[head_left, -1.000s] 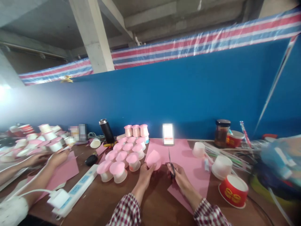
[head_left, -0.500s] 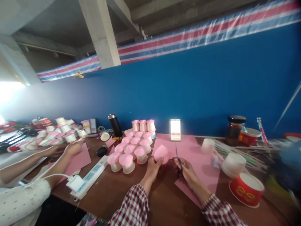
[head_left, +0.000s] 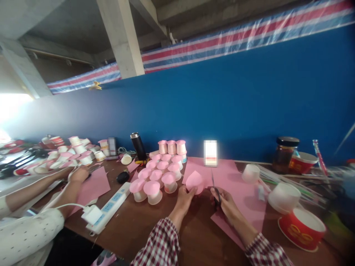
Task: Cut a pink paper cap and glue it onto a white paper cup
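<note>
Between the thumb and fingers of my left hand (head_left: 186,197) is a rounded piece of pink paper (head_left: 194,181) with a pointed top edge. My right hand (head_left: 224,201) grips a pair of dark-handled scissors (head_left: 216,195), blades pointing up and away, a short gap to the right of the paper piece. Beneath and behind my right hand lie larger pink paper sheets (head_left: 246,207). Left of my left hand, several white paper cups (head_left: 154,197) stand in rows, bottoms and tops hard to tell apart, each topped with a pink paper disc.
A power strip (head_left: 111,207) with a plugged-in charger and a black mouse (head_left: 122,177) lie left. A black flask (head_left: 138,146) stands behind. White cups (head_left: 284,197), a red bowl (head_left: 302,229) and a dark jar (head_left: 285,153) are right. A co-worker's hands (head_left: 79,173) handle pink paper at left.
The whole view has shifted slightly, so the table things appear farther right. My hands keep nearly the same pose, with the paper piece and scissors still held apart. The co-worker's hands have moved a little.
</note>
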Available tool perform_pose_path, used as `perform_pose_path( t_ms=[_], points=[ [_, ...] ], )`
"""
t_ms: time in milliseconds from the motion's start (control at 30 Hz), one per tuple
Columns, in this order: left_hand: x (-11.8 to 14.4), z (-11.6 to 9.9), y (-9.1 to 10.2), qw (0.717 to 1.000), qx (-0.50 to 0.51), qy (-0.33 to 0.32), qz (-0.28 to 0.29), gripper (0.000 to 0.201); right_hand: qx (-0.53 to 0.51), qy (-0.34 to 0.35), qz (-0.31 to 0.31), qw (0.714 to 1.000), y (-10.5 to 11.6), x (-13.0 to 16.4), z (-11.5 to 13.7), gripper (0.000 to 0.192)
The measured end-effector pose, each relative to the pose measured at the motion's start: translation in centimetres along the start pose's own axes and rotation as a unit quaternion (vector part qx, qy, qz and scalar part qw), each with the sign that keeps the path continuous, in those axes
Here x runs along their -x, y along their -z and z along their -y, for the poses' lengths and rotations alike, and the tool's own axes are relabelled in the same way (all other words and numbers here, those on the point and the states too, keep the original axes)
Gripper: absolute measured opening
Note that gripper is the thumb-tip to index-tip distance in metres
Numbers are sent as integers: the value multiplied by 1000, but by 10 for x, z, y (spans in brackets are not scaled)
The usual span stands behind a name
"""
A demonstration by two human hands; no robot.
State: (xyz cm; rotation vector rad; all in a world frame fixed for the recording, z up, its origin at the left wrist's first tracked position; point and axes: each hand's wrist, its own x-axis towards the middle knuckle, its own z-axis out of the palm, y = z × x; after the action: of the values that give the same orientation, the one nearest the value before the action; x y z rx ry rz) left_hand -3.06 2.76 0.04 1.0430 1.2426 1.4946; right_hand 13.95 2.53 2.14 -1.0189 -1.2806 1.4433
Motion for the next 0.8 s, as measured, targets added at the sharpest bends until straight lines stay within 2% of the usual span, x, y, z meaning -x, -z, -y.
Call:
perform_pose_path(
  t_ms=[167,433,800],
  points=[
    [0,3,1,999,-34,-23,1,34,-5,-30,-12,999,-3,2,3,40],
    [-2,3,-3,995,-89,-49,-12,31,-17,-16,-22,999,-4,-1,1,43],
    [-1,3,-3,999,38,17,-14,35,5,-2,-10,1000,-5,1,3,41]
  ],
)
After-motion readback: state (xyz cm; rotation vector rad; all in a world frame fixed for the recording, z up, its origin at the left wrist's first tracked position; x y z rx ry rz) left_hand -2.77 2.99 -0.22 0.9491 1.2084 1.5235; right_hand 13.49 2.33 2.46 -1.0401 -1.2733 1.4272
